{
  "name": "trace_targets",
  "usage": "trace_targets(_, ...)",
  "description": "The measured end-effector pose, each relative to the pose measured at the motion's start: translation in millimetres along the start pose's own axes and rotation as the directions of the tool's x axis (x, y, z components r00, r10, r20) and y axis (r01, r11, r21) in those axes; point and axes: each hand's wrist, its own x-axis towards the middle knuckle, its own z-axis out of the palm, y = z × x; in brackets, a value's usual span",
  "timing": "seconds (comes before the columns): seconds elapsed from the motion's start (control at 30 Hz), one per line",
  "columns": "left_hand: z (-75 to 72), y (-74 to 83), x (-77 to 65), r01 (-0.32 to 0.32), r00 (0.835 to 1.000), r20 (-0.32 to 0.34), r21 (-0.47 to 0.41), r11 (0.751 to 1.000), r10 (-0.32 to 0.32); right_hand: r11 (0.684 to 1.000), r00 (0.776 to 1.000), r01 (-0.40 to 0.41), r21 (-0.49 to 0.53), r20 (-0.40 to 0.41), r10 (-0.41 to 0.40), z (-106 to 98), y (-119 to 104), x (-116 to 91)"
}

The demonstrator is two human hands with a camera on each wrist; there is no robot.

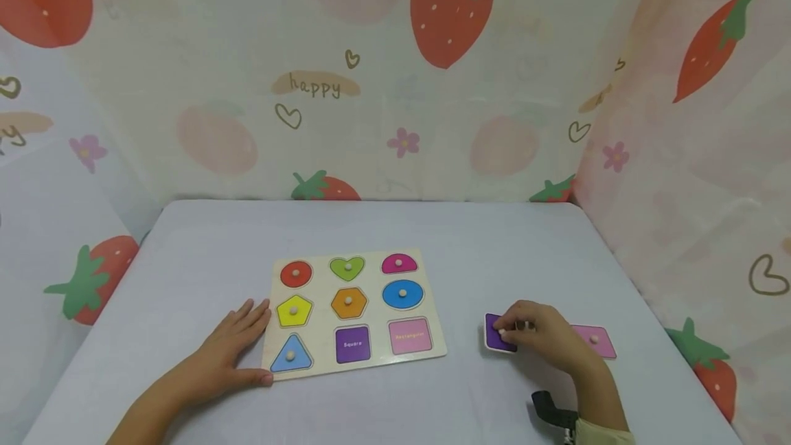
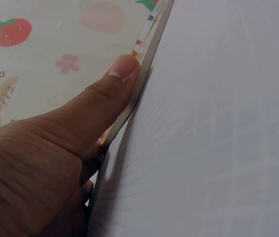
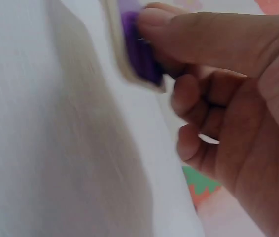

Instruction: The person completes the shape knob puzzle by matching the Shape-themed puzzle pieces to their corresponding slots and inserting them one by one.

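Note:
A wooden shape puzzle board [image 1: 321,281] lies on the white table, with knobbed pieces in its upper two rows and a blue triangle [image 1: 292,354] at lower left. Its recesses printed Square [image 1: 353,344] and Rectangular [image 1: 410,336] hold no piece. My left hand [image 1: 225,356] rests along the board's left edge, fingers straight, thumb at the near corner. To the right of the board, my right hand [image 1: 546,335] pinches the knob of a purple square puzzle piece [image 1: 492,335]; in the right wrist view this piece [image 3: 142,54] is tilted above the cloth. Beyond that hand lies a pink rectangle piece [image 1: 598,340], partly hidden.
The white table [image 1: 371,225] has a strawberry-patterned curtain [image 1: 383,122] behind it and at both sides. A black strap-like object [image 1: 553,412] sits by the right wrist, near the sleeve [image 1: 602,433].

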Motion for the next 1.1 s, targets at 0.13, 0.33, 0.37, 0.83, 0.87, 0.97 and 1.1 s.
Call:
trace_targets(0.13, 1.4, -1.4, 0.6, -0.009, 1.0, 0.0, 0.005, 1.0, 0.009, 0.997, 0.993, 0.063, -0.046, -0.095, -0.068, 3, -8, 6)
trace_targets(0.33, 2.3, -0.4, 1.0, 0.018, 1.0, 0.01, -0.013, 1.0, -0.018, 0.995, 0.978, 0.065, -0.069, -0.195, -0.078, 7, -23, 21)
trace_targets(0.37, 2.8, -0.5, 1.0, 0.018, 1.0, 0.012, -0.015, 1.0, -0.018, 0.996, 0.975, 0.059, -0.067, -0.209, -0.072, 8, -25, 23)
trace_targets(0.83, -2.2, -1.1, 0.0, 0.008, 1.0, 0.01, -0.019, 1.0, -0.008, 0.996, 0.962, 0.08, -0.027, -0.259, -0.084, 22, -70, 64)
trace_targets(0.87, -2.2, -0.9, 0.1, 0.01, 1.0, 0.013, -0.022, 1.0, -0.01, 0.996, 0.964, 0.082, -0.026, -0.253, -0.085, 23, -74, 67)
trace_targets(0.97, -2.5, 0.3, 1.1, 0.022, 1.0, 0.02, -0.026, 0.999, -0.022, 0.994, 0.966, 0.104, -0.036, -0.235, -0.11, 28, -87, 76)
trace_targets(1.1, -3.0, 3.1, 2.7, 0.033, 0.999, 0.029, -0.032, 0.999, -0.032, 0.984, 0.961, 0.169, -0.055, -0.214, -0.177, 37, -101, 87)
